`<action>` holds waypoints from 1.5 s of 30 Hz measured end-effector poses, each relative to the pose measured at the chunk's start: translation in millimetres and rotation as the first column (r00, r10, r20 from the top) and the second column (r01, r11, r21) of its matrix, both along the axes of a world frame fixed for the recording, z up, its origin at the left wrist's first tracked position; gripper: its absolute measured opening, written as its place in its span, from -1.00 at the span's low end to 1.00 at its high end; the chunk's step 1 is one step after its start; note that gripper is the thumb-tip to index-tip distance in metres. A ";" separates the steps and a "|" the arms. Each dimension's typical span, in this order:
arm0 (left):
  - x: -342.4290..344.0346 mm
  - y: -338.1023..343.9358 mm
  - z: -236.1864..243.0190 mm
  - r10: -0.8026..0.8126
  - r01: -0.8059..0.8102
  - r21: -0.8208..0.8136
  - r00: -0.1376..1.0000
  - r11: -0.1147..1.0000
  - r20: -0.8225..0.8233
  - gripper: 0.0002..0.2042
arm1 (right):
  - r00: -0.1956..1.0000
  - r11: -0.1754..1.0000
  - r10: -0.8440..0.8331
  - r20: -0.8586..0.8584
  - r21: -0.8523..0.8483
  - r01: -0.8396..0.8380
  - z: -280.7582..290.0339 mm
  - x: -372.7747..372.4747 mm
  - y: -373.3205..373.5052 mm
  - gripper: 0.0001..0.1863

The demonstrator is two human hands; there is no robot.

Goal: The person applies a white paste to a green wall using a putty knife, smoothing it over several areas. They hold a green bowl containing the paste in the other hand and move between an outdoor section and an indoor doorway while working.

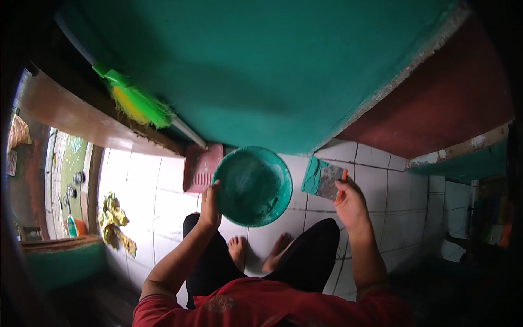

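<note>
My left hand (210, 205) grips the left rim of a round green basin (284, 173), with its thumb over the edge. Teal residue and darker smears coat the basin's inside. In my right hand (352, 204) is a putty knife (332, 181), held by its orange edge or handle to the right of the basin. Teal paste covers the far left part of its wide grey blade. The blade and the basin are apart.
Ahead rises a teal wall (234, 71), with a maroon section (436, 92) to the right. A green and yellow broom (133, 101) leans upside down at the left. Beside the basin lies a red dustpan (197, 166). A yellow patterned cloth (113, 220) rests on the white tiled floor (169, 218).
</note>
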State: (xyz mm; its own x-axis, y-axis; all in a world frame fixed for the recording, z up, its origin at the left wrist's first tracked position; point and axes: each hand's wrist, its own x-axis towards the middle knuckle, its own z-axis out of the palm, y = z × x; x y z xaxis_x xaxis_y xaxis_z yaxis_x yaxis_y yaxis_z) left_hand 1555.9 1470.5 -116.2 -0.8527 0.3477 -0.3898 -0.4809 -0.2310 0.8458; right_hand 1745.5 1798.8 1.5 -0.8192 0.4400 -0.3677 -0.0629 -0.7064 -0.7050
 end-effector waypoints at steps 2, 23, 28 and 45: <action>4.4 -5.1 25.2 -0.031 0.024 -0.092 0.997 0.995 -0.066 -0.57 | 0.999 1.000 -0.009 0.047 0.020 0.008 36.2 -2.4 -4.1 -0.71; 238.3 -143.4 411.9 0.256 -0.238 -0.125 0.955 0.963 0.150 -0.55 | 0.866 0.921 0.386 0.319 -0.086 -0.379 387.4 125.2 -180.2 -0.83; 290.0 -151.8 435.0 0.349 -0.370 0.041 0.903 0.928 0.250 -0.53 | 0.853 0.914 0.403 0.333 -0.106 -0.391 412.8 170.4 -192.1 -0.72; 268.9 -234.1 453.5 0.164 -0.167 0.084 0.986 0.982 0.034 -0.48 | 0.955 0.962 0.272 0.122 -0.002 -0.273 446.9 214.9 -318.7 -0.67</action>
State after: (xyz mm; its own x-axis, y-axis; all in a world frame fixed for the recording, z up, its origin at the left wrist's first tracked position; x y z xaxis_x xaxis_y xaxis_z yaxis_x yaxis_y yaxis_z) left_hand 1824.8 1236.3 337.3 -0.8908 0.2363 -0.3880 -0.4523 -0.3810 0.8064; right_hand 1960.4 1480.1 448.4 -0.8589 0.2123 -0.4660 0.2163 -0.6745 -0.7059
